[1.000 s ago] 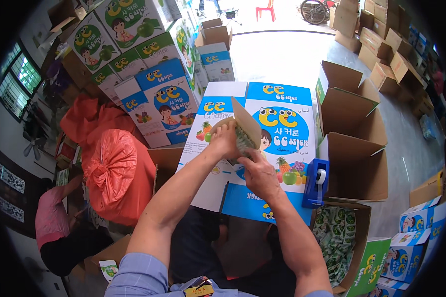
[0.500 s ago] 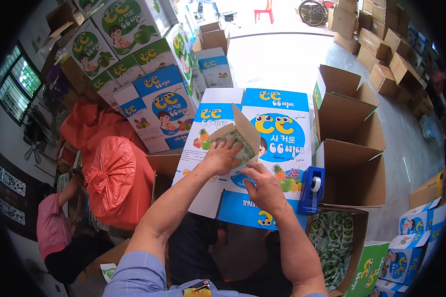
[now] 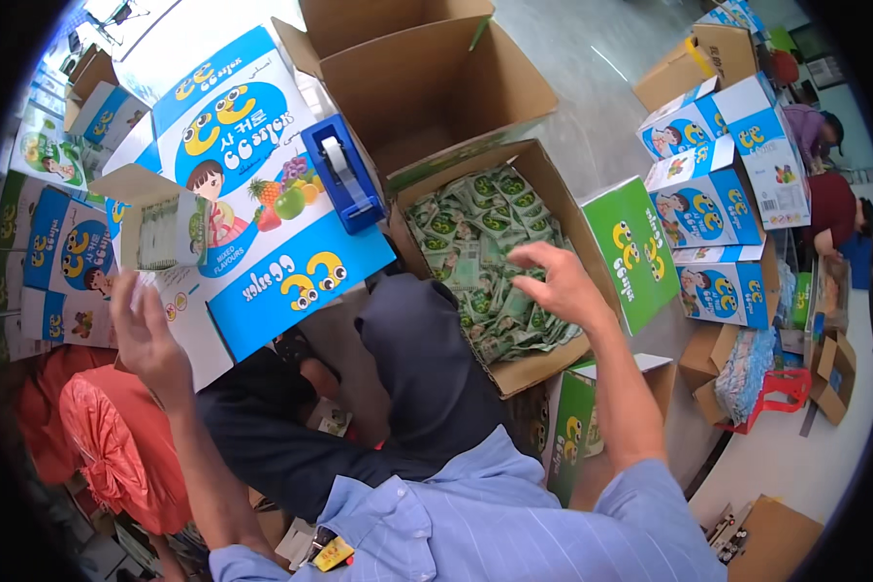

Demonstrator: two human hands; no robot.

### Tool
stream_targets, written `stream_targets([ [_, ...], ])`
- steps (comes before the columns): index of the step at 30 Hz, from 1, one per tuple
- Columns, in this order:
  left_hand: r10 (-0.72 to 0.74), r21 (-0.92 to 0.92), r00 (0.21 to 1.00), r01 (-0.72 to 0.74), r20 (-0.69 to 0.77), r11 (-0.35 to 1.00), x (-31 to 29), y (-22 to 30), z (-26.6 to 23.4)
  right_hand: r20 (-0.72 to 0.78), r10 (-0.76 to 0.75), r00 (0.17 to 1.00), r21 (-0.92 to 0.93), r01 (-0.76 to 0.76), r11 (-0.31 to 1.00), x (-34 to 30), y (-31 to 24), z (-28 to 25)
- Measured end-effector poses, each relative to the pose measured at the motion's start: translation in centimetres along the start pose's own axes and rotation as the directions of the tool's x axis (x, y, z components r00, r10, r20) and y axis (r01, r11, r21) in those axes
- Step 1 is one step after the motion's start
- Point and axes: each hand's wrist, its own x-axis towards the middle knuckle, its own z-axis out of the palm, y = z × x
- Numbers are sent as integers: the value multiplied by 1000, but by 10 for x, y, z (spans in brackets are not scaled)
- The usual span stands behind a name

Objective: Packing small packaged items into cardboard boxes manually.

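Observation:
My right hand hovers over a cardboard box filled with small green-and-white sachets. Its thumb and fingers are curved apart with nothing between them. My left hand is raised at the left, open and slightly blurred, its fingers stretched upward. Just beyond those fingers stands a small white carton, flaps up, with a row of packets inside. This carton rests on a large blue-and-white printed box, which lies in front of me as a work surface.
A blue tape dispenser sits at the printed box's right edge. Beyond the sachet box is an open brown carton. A green printed flap sticks out at the right. Red sacks lie at left; two people are at far right.
My view has turned to the right. My left hand has come off the packets in the small carton. My right hand has moved from beside that carton to above the sachets.

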Motion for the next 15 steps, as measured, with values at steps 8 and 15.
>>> stream_targets([
  [8,-252,-270,888,369,384,890,-128,128,32,496,-256,830,-653,551,520,-7,147,88],
  [15,-191,-262,780,413,595,872,-156,150,41,567,-26,823,-795,555,247,-10,167,104],
])
